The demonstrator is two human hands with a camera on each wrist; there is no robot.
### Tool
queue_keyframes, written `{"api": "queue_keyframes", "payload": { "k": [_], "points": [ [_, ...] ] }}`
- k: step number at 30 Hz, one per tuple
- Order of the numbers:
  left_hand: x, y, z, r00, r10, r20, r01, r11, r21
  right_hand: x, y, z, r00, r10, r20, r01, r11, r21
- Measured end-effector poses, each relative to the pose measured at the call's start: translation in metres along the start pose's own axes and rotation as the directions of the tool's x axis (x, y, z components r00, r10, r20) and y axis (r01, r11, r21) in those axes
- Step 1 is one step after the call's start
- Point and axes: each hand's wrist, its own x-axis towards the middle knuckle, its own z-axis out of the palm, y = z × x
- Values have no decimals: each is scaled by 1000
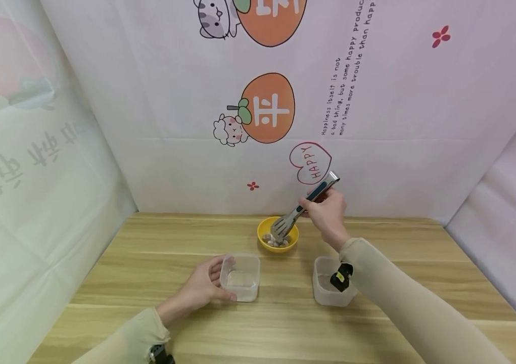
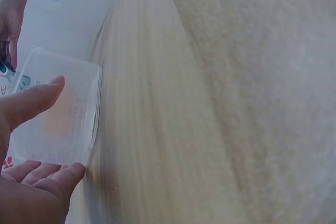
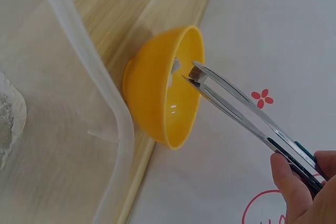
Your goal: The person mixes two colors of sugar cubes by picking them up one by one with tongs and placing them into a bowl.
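Note:
My right hand (image 1: 329, 217) grips metal tongs (image 1: 288, 220) with dark handle inlays. Their slotted heads reach over a yellow bowl (image 1: 293, 235) containing several small pebble-like pieces (image 1: 277, 243). In the right wrist view, one small brownish piece (image 3: 197, 73) is pinched between the tong tips at the bowl's mouth. My left hand (image 1: 199, 289) holds a clear square plastic container (image 1: 246, 294) at its left side. From the left wrist, the thumb (image 2: 39, 99) and the fingers (image 2: 58, 177) show on opposite sides of that container.
A second clear plastic container (image 1: 335, 299) stands on the wooden table (image 1: 285, 323) below my right forearm, which partly hides it. Behind the bowl rises a white printed sheet (image 1: 185, 177) along the table's back edge. More pale sheeting (image 1: 26, 217) hangs at the left.

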Motion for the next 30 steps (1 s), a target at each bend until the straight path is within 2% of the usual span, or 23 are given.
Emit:
{"api": "queue_keyframes", "payload": {
  "k": [9, 14, 18, 23, 26, 30],
  "points": [
    [0, 0, 2, 1000, -6, -4, 6, 1000, -3, -4, 1, 0, 998, -56, -19, 55, 997, -59],
    [0, 1, 2, 1000, -6, -4, 6, 1000, 11, -14, -7, -7, 990, -139, -21, 137, 989, -51],
    [0, 2, 1, 1000, -7, -5, 7, 1000, 17, -29, -16, -13, 973, -232, 15, 233, 970, -69],
    [-1, 3, 1, 1000, -6, -2, 6, 1000, 9, -48, -25, -19, 943, -330, 48, 334, 931, -151],
    [-1, 3, 1, 1000, -4, -2, 4, 1000, 8, -59, -29, -21, 930, -361, 68, 367, 913, -177],
    [-2, 2, 1, 1000, -2, -4, 3, 1000, 23, -73, -32, -23, 921, -372, 110, 386, 910, -152]
  ]
}}
